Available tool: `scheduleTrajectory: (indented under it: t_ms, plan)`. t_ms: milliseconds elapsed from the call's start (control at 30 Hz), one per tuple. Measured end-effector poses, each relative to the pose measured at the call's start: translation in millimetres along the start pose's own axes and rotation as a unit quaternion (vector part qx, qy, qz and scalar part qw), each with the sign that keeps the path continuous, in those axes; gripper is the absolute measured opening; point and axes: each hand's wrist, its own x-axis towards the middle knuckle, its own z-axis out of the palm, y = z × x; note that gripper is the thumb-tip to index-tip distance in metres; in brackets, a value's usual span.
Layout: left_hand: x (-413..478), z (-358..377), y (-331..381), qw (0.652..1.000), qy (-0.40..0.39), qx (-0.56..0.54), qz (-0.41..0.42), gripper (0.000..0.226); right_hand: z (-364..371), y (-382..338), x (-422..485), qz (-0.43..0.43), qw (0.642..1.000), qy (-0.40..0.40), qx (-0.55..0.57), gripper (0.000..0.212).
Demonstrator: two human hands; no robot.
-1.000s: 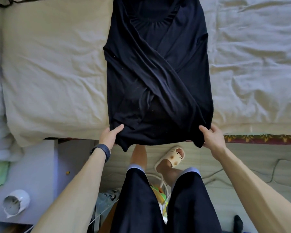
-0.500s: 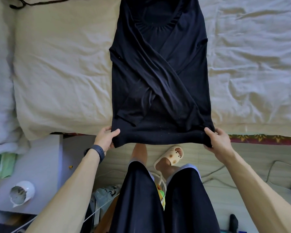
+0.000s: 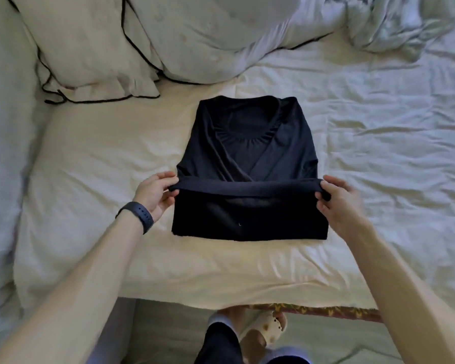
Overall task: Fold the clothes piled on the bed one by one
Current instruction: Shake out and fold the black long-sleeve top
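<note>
- Left hand (image 3: pixel 155 194), in the head view, pinches one end of a raised edge of the black long-sleeved top (image 3: pixel 247 153), thumb on the near side and fingers curled over the far side. A dark wristband (image 3: pixel 139 216) sits on the wrist behind it.
- Right hand (image 3: pixel 339 203) pinches the opposite end the same way, so the lifted edge runs as a taut, slightly rolled band from one hand to the other.
- Between and just beyond the hands, the top lies flat on the cream bed sheet (image 3: pixel 378 127). Its gathered round neckline is on the far side, and its sleeves are crossed over the chest in a V.
- Below the band, on the side nearer the person, the cloth lies as a flat dark rectangle.
- Handling, as a judgement: the fabric looks thin, soft and light, a limp knit with a faint sheen that drapes and has no stiffness of its own.
- It should sag in the middle unless both ends are kept pulled apart, so the two outer corners of the edge look like the right places to hold.
- The crossed sleeves lie loose and could slide out of place if the edge is dragged across them, so lowering it onto them looks safer.
- The sheet is matte and heavily creased, more so out past the right hand.
- Far beyond the left hand rests a cream pillow (image 3: pixel 90 48) with dark piping and a flat flanged border.
- Far beyond the right hand lies a crumpled pale duvet (image 3: pixel 394 24).
</note>
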Motion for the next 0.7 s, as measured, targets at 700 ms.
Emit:
scheduleTrajectory:
  t_ms: [700]
  plan:
    - [212, 94, 77, 0.831, 0.070, 0.507, 0.219, 0.041, 73, -68, 212, -0.164, 0.872, 0.003, -0.461, 0.029]
